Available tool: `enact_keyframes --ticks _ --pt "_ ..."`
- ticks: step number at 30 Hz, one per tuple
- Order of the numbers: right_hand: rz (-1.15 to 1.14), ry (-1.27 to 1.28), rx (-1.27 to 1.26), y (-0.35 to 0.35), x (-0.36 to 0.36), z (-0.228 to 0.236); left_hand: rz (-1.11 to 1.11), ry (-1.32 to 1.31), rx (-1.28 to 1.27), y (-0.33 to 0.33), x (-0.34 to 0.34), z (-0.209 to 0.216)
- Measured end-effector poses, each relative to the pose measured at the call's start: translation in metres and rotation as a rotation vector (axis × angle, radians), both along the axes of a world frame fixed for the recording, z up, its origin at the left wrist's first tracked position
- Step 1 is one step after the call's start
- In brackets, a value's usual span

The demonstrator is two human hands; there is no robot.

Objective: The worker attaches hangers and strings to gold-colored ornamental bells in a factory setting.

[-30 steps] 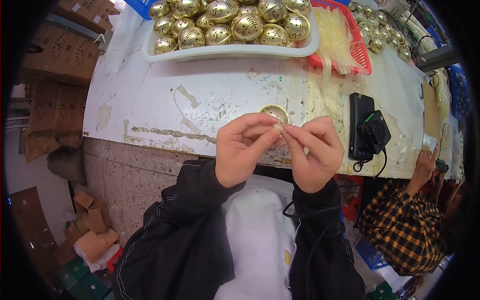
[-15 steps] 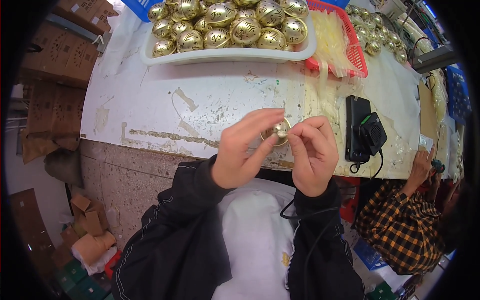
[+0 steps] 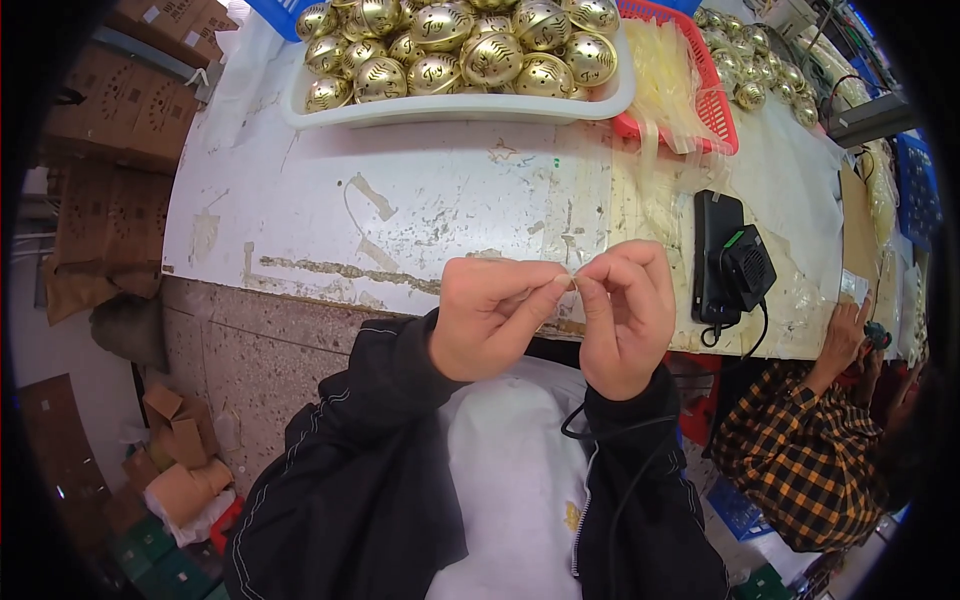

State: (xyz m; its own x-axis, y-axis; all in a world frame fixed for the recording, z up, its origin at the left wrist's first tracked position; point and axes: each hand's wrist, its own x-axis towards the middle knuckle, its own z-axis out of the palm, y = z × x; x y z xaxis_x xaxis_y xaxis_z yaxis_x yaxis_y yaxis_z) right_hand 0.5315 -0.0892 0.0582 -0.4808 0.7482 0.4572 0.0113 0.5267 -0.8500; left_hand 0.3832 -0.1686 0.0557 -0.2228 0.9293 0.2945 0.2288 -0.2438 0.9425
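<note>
Over the table's front edge, my left hand (image 3: pixel 490 310) and my right hand (image 3: pixel 626 315) meet at the fingertips. Each pinches with thumb and forefinger. A tiny pale bit shows where the tips touch, too small to name. The gold ball seen earlier between the hands is now hidden, apart perhaps from a thin sliver above the left fingers. Farther back, a white tray (image 3: pixel 455 112) holds a heap of shiny gold ball ornaments (image 3: pixel 435 73) with cut-out patterns.
Right of the tray stands a red basket (image 3: pixel 722 110) of yellowish clear strips (image 3: pixel 665 80). A black device (image 3: pixel 712 265) with a cable lies right of my hands. At far right, a co-worker in a checked sleeve (image 3: pixel 795 450) works. Cardboard boxes (image 3: pixel 115 105) stand left.
The fingers of my left hand have come down from spread to a pinch against the right fingertips. The gold ball between them has gone out of sight.
</note>
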Motion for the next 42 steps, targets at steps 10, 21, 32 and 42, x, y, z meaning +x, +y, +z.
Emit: enact_keyframes --ticks 10,21,32,42 --pt "-0.205 0.047 0.094 -0.001 -0.002 -0.007 0.0 0.095 0.057 -0.001 -0.007 -0.002" --pt "0.187 0.516 -0.672 -0.018 -0.007 -0.013 0.031 -0.056 0.016 0.001 0.005 0.009" --pt "0.013 0.634 -0.701 -0.016 -0.011 -0.006 0.073 0.068 0.022 0.012 0.028 0.018" --pt "-0.09 0.557 -0.567 -0.017 -0.004 0.003 -0.092 0.183 0.067 0.015 0.025 0.018"
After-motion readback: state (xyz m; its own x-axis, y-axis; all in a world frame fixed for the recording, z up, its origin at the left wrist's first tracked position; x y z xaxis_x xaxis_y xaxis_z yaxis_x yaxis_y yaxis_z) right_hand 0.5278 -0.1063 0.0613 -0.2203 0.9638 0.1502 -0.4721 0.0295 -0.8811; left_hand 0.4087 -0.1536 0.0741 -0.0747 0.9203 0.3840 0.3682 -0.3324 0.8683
